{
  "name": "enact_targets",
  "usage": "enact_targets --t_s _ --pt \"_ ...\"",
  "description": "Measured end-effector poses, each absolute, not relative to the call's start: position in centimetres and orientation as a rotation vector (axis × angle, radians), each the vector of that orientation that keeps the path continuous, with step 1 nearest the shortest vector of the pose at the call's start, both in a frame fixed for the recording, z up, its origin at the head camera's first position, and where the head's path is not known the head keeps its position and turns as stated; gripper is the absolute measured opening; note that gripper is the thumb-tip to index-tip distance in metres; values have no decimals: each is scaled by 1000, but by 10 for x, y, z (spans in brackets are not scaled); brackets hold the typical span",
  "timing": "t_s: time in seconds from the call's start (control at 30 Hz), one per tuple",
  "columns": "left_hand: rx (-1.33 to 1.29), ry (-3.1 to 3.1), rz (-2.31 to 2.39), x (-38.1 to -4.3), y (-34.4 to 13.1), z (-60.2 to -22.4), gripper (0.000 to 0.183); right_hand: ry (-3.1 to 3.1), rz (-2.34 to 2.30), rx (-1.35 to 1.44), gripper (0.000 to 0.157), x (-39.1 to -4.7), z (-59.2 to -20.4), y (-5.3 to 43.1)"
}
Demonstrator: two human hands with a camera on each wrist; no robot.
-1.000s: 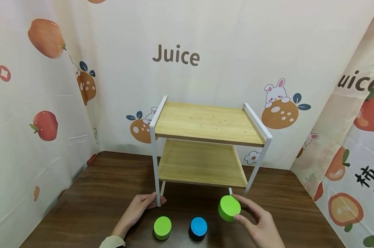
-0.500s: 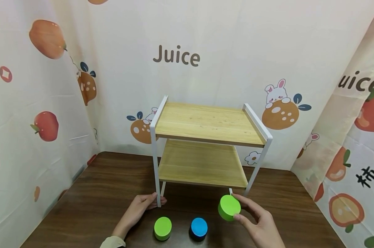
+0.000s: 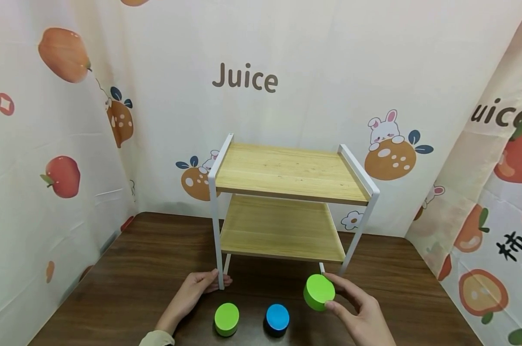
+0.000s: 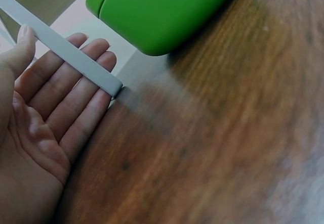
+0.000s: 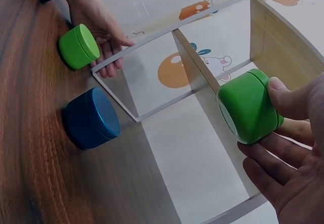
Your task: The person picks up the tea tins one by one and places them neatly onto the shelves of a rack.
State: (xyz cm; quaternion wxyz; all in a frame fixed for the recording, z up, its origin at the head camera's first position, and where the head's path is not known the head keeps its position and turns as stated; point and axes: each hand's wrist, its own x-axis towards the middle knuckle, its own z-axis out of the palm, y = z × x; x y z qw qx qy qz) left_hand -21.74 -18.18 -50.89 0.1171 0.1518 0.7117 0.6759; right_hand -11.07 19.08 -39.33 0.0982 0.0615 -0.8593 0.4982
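Observation:
My right hand [image 3: 365, 312] holds a small round green lidded tin [image 3: 319, 292] between thumb and fingertips. In the right wrist view this green tin [image 5: 248, 107] is raised off the table and tilted. My left hand [image 3: 196, 290] is at the front left leg [image 3: 217, 240] of a two-tier shelf [image 3: 287, 173]. In the left wrist view its thumb touches the leg [image 4: 71, 52], and the fingers [image 4: 61, 85] pass behind it. Another green tin [image 3: 227, 319] and a blue tin [image 3: 277, 319] stand upright on the table, in front of the shelf and between my hands.
The shelf has pale wood boards and white side frames; nothing lies on its upper board [image 3: 287, 166] or lower board [image 3: 278, 226]. A dark wood table [image 3: 127, 278] carries it. Fruit-printed cloth [image 3: 308, 72] hangs close behind and along both sides.
My right hand and its green tin have dropped very slightly in the last half second. The left hand, shelf and other tins stay where they were.

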Motion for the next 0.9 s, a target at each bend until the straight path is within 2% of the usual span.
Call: enact_targets --t_s 0.53,0.9 --pt "470 2089 1986 -217 -182 -510 53 -2601 1640 100 46 -118 -381 182" --pt "461 2104 1960 -216 -183 -509 51 -2553 1484 305 43 -125 -368 174"
